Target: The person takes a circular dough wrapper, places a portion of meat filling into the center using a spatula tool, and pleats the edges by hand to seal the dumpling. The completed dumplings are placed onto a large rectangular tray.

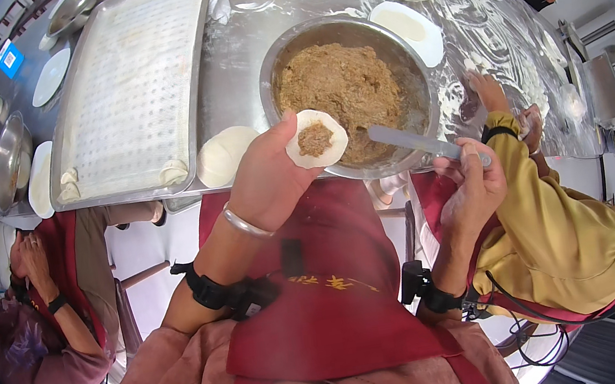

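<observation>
My left hand [273, 179] holds a round dough wrapper [316, 138] on its fingers, with a dab of meat filling [314, 140] in the middle. In my right hand [474, 182] is a flat, pale spatula [416, 140], its tip over the edge of the filling in a large steel bowl [266, 64]. Brown minced filling [341, 76] fills much of that bowl, just beyond both hands. A stack of dough wrappers [226, 153] lies on the table left of the bowl, near my left wrist. Farther left, a perforated metal tray [119, 89] bears a few folded dumplings [173, 172] along its near edge.
Co-workers sit at both sides; one in a yellow sleeve [539, 187] works dough on the floury steel table [474, 30] at right. White plates [428, 40] with wrappers stand behind the bowl. At left are steel bowls [11, 164], plates and a blue sign [10, 59]. Another person stands far right.
</observation>
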The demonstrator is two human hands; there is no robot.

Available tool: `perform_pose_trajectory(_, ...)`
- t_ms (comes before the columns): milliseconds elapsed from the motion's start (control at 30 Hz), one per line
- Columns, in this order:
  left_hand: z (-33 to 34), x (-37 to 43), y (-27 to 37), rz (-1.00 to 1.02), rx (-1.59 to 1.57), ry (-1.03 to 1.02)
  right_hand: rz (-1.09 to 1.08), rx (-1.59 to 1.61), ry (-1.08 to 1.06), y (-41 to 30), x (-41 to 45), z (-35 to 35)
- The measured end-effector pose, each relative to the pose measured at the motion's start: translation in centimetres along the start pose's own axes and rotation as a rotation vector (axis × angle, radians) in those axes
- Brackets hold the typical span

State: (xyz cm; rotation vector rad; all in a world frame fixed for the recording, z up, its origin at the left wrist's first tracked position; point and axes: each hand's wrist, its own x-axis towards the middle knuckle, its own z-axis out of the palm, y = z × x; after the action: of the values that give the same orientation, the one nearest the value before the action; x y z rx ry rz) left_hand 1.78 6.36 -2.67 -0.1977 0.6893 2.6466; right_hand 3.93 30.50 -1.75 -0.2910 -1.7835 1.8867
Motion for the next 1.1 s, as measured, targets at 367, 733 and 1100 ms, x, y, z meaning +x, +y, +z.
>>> perform_pose_trajectory(367,1.3,0.3,-0.6,-0.065,0.096,-0.036,-0.214,-0.588,-0.218,5.6,0.3,-1.1)
perform_pose_trajectory(733,2.1,-0.5,0.1,-0.093,0.098,-0.150,-0.799,-0.592,-0.625,-1.8,-2.1,3.9)
perform_pose_trajectory(1100,2.3,-1.8,0.4,-0.024,0.597,-0.226,-0.784,-0.475,-0.552,-1.8,-2.0,6.2)
